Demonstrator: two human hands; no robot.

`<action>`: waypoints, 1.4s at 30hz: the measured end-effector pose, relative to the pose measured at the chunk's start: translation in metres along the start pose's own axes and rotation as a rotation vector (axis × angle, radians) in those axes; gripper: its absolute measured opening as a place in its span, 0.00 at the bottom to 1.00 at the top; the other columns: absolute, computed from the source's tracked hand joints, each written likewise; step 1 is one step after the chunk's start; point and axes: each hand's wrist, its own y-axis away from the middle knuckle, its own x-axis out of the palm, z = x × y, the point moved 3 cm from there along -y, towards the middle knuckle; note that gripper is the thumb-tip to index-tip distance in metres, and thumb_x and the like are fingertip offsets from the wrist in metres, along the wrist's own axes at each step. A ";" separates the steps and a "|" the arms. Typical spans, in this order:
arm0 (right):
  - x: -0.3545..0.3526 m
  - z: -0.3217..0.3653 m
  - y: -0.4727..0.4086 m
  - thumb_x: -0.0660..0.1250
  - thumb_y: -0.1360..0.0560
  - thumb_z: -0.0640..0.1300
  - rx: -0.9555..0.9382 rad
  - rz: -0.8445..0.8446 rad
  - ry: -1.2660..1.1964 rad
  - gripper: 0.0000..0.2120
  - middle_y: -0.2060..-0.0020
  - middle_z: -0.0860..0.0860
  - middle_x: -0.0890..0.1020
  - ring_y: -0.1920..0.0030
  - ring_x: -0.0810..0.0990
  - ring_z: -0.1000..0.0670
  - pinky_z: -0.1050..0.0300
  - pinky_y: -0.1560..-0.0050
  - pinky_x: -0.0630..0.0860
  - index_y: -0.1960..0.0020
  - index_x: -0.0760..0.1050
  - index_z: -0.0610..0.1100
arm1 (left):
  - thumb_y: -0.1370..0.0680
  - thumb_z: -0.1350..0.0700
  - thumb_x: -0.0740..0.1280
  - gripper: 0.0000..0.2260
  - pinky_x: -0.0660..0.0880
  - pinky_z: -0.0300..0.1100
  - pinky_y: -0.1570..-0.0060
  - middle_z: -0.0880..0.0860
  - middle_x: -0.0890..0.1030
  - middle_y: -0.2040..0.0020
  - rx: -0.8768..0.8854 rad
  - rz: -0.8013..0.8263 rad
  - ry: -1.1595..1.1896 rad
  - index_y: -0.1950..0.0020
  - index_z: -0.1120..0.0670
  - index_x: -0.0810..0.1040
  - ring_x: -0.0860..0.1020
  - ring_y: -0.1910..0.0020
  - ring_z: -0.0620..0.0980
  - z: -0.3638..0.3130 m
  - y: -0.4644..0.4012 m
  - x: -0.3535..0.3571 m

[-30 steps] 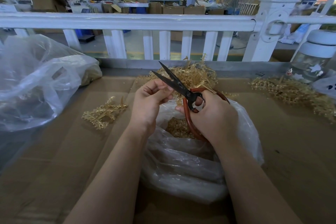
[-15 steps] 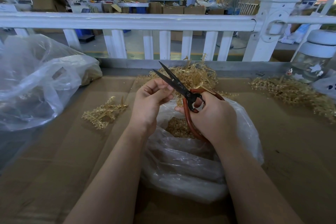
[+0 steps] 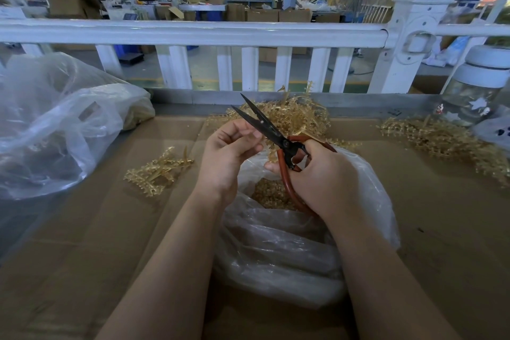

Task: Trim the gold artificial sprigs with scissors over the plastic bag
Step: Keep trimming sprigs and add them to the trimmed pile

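Observation:
Black-bladed scissors (image 3: pixel 260 123) with red loop handles point up and to the left, their blades a little apart. My right hand (image 3: pixel 323 176) grips the handles. My left hand (image 3: pixel 229 152) is curled just left of the blades and pinches a small gold sprig (image 3: pixel 271 152), most of it hidden by the fingers. Both hands hover above the open clear plastic bag (image 3: pixel 289 246) lying on the cardboard. Gold cuttings (image 3: pixel 266 194) lie inside the bag.
A heap of gold sprigs (image 3: pixel 300 116) lies behind the hands, another heap (image 3: pixel 447 143) at the right, and a small bunch (image 3: pixel 157 171) at the left. A big clear bag (image 3: pixel 55 124) fills the left side. A white fence (image 3: pixel 220 33) borders the far edge, with a jar (image 3: pixel 480 91) at the right.
Hardly anything differs. My right hand has shifted slightly on the scissor handles, and the blades stay a little apart beside my left fingers.

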 end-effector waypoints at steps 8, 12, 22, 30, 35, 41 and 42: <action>0.000 0.000 -0.001 0.50 0.41 0.87 0.021 0.022 -0.027 0.39 0.65 0.67 0.75 0.64 0.71 0.67 0.68 0.65 0.66 0.56 0.76 0.56 | 0.24 0.71 0.65 0.12 0.77 0.37 0.57 0.49 0.82 0.64 0.001 0.006 0.007 0.59 0.55 0.80 0.78 0.63 0.45 0.000 -0.001 -0.001; 0.001 -0.002 0.000 0.56 0.39 0.85 0.008 0.038 -0.025 0.36 0.64 0.62 0.79 0.63 0.75 0.63 0.68 0.65 0.69 0.56 0.76 0.55 | 0.24 0.71 0.65 0.14 0.77 0.38 0.57 0.49 0.81 0.64 -0.009 0.006 0.021 0.61 0.53 0.81 0.78 0.64 0.46 0.000 0.000 -0.001; 0.000 -0.001 -0.001 0.57 0.39 0.83 0.010 0.042 -0.036 0.35 0.63 0.62 0.80 0.61 0.78 0.59 0.61 0.62 0.75 0.54 0.78 0.55 | 0.24 0.70 0.66 0.13 0.76 0.40 0.54 0.49 0.81 0.65 -0.024 -0.028 -0.009 0.61 0.54 0.79 0.77 0.64 0.46 -0.002 0.002 0.000; 0.002 -0.004 -0.001 0.61 0.35 0.80 0.031 0.044 -0.036 0.28 0.64 0.65 0.77 0.63 0.74 0.63 0.67 0.64 0.67 0.54 0.76 0.57 | 0.23 0.68 0.67 0.09 0.74 0.39 0.57 0.49 0.79 0.66 -0.044 -0.111 -0.048 0.58 0.56 0.78 0.74 0.67 0.45 -0.001 0.001 -0.004; 0.002 -0.011 0.001 0.63 0.31 0.77 0.128 -0.038 -0.110 0.24 0.67 0.62 0.78 0.65 0.76 0.63 0.65 0.66 0.68 0.59 0.74 0.56 | 0.23 0.66 0.69 0.07 0.74 0.34 0.64 0.49 0.79 0.65 -0.033 -0.247 -0.070 0.56 0.55 0.79 0.74 0.68 0.43 0.002 -0.002 -0.012; 0.000 -0.012 0.002 0.65 0.30 0.75 0.169 -0.094 -0.141 0.22 0.70 0.61 0.76 0.66 0.74 0.63 0.66 0.68 0.65 0.61 0.71 0.56 | 0.23 0.66 0.69 0.08 0.75 0.37 0.60 0.49 0.78 0.62 -0.005 -0.254 -0.059 0.54 0.53 0.79 0.75 0.64 0.45 0.003 -0.002 -0.014; 0.001 -0.012 0.001 0.66 0.30 0.74 0.169 -0.093 -0.140 0.22 0.70 0.61 0.76 0.66 0.74 0.63 0.65 0.68 0.65 0.61 0.71 0.56 | 0.23 0.66 0.69 0.08 0.75 0.37 0.60 0.49 0.78 0.62 -0.006 -0.250 -0.046 0.54 0.53 0.79 0.75 0.64 0.45 0.003 -0.002 -0.014</action>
